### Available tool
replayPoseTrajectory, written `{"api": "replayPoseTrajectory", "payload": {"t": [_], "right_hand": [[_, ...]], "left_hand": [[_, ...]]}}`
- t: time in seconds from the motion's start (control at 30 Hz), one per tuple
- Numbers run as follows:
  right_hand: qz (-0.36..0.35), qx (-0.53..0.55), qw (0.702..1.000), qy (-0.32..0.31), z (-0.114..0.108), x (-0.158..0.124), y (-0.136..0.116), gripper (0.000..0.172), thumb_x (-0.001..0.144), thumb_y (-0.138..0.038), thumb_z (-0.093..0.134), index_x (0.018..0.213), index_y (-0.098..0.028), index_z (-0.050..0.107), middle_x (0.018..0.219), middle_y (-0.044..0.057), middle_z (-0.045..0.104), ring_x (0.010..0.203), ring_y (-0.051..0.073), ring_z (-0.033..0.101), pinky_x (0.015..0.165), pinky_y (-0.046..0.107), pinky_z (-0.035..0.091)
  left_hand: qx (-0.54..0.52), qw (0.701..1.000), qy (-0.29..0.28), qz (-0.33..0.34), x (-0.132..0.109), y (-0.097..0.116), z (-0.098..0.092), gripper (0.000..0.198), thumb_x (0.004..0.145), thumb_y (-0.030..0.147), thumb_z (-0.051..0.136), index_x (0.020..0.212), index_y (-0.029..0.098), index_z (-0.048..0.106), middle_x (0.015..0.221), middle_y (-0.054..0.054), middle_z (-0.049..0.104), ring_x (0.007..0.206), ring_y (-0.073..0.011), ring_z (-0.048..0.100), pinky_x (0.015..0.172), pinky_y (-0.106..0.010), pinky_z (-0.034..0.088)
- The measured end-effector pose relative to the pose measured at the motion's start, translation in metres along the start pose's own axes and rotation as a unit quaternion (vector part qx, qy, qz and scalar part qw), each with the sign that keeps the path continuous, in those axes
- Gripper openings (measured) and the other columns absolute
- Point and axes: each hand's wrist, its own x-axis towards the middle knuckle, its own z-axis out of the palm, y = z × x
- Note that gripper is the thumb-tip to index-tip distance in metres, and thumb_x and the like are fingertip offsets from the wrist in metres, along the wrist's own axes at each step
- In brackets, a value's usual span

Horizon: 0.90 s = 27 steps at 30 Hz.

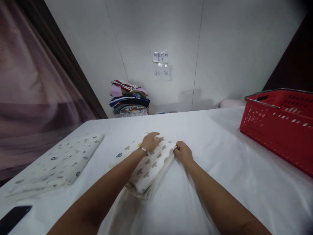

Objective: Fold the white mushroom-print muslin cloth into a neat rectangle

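Note:
A white cloth [149,166] with a grey mushroom-like print and a few coloured spots lies folded in layers in the middle of the table. My left hand [151,142] rests on top of it, fingers stretched out across the fabric, with a bracelet at the wrist. At the cloth's far right corner, my right hand [183,152] pinches the edge between thumb and fingers. Part of the cloth's left side is hidden behind my left forearm. To the left lies another folded white cloth [63,160] with small dark prints, apart from both hands.
A red plastic basket [278,130] with a metal handle stands at the right. A black phone [14,218] lies at the near left of the white-covered table [215,143]. Beyond the far edge are stacked folded clothes [129,99], below paper signs [161,65] on the wall.

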Motion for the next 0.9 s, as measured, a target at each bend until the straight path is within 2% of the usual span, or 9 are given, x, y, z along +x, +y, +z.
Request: {"api": "replayPoseTrajectory", "payload": {"t": [0.1, 0.17, 0.23, 0.33, 0.4, 0.63, 0.8, 0.9], "right_hand": [[-0.013, -0.029, 0.999, 0.016, 0.001, -0.002, -0.003, 0.009, 0.075, -0.019, 0.050, 0.080, -0.022, 0.057, 0.099, 0.002, 0.054, 0.089, 0.015, 0.048, 0.066, 0.023, 0.034], [-0.018, -0.054, 0.998, 0.029, 0.001, -0.003, -0.004, 0.008, 0.075, -0.020, 0.051, 0.080, -0.021, 0.057, 0.101, 0.003, 0.052, 0.092, 0.017, 0.045, 0.066, 0.024, 0.034], [-0.016, -0.070, 0.997, 0.031, 0.000, -0.003, -0.005, 0.007, 0.076, -0.021, 0.051, 0.079, -0.021, 0.058, 0.099, 0.004, 0.050, 0.091, 0.017, 0.045, 0.065, 0.024, 0.033], [-0.010, -0.064, 0.998, 0.021, -0.001, -0.003, -0.003, 0.009, 0.077, -0.022, 0.049, 0.076, -0.021, 0.058, 0.094, 0.003, 0.049, 0.087, 0.016, 0.045, 0.063, 0.024, 0.033], [-0.015, -0.059, 0.998, 0.012, -0.002, -0.002, -0.001, 0.010, 0.077, -0.021, 0.049, 0.075, -0.020, 0.058, 0.095, 0.002, 0.049, 0.086, 0.014, 0.046, 0.064, 0.023, 0.034], [-0.051, -0.083, 0.995, 0.018, -0.005, -0.005, -0.003, 0.012, 0.078, -0.019, 0.049, 0.081, -0.020, 0.061, 0.101, 0.004, 0.050, 0.094, 0.017, 0.044, 0.068, 0.024, 0.034], [-0.112, -0.187, 0.975, 0.040, -0.010, -0.007, -0.010, 0.010, 0.078, -0.019, 0.053, 0.084, -0.020, 0.061, 0.096, 0.006, 0.052, 0.089, 0.020, 0.042, 0.069, 0.028, 0.032], [-0.128, -0.209, 0.969, 0.040, -0.011, -0.008, -0.012, 0.009, 0.079, -0.022, 0.054, 0.086, -0.020, 0.061, 0.093, 0.006, 0.052, 0.087, 0.020, 0.043, 0.069, 0.029, 0.031]], "left_hand": [[-0.012, 0.997, -0.028, 0.073, -0.043, 0.027, -0.002, 0.047, 0.074, 0.055, 0.055, 0.108, 0.022, 0.055, 0.111, -0.005, 0.059, 0.103, -0.0210, 0.051, 0.090, -0.028, 0.037], [0.018, 0.996, -0.050, 0.075, -0.065, 0.038, 0.002, 0.049, 0.067, 0.052, 0.062, 0.105, 0.022, 0.054, 0.108, -0.007, 0.058, 0.101, -0.0237, 0.052, 0.085, -0.031, 0.040], [0.045, 0.996, -0.061, 0.052, -0.075, 0.041, 0.005, 0.041, 0.068, 0.043, 0.063, 0.101, 0.021, 0.054, 0.106, -0.008, 0.058, 0.099, -0.0242, 0.052, 0.081, -0.031, 0.041], [0.042, 0.997, -0.066, 0.011, -0.075, 0.038, 0.006, 0.022, 0.074, 0.032, 0.054, 0.092, 0.021, 0.057, 0.100, -0.006, 0.061, 0.094, -0.0214, 0.055, 0.078, -0.029, 0.041], [0.031, 0.997, -0.066, 0.004, -0.072, 0.036, 0.005, 0.017, 0.076, 0.029, 0.049, 0.088, 0.021, 0.058, 0.095, -0.004, 0.063, 0.091, -0.0196, 0.056, 0.076, -0.028, 0.041], [0.025, 0.998, -0.052, 0.008, -0.074, 0.036, 0.005, 0.020, 0.079, 0.028, 0.045, 0.082, 0.019, 0.062, 0.091, -0.004, 0.064, 0.086, -0.0178, 0.057, 0.074, -0.026, 0.040], [0.021, 0.998, -0.056, -0.009, -0.073, 0.035, 0.005, 0.023, 0.078, 0.032, 0.046, 0.082, 0.020, 0.065, 0.090, -0.003, 0.065, 0.082, -0.0168, 0.058, 0.070, -0.025, 0.040], [0.019, 0.998, -0.060, -0.016, -0.073, 0.035, 0.003, 0.027, 0.078, 0.037, 0.047, 0.084, 0.020, 0.067, 0.091, -0.003, 0.066, 0.081, -0.0165, 0.058, 0.068, -0.024, 0.040]]}}
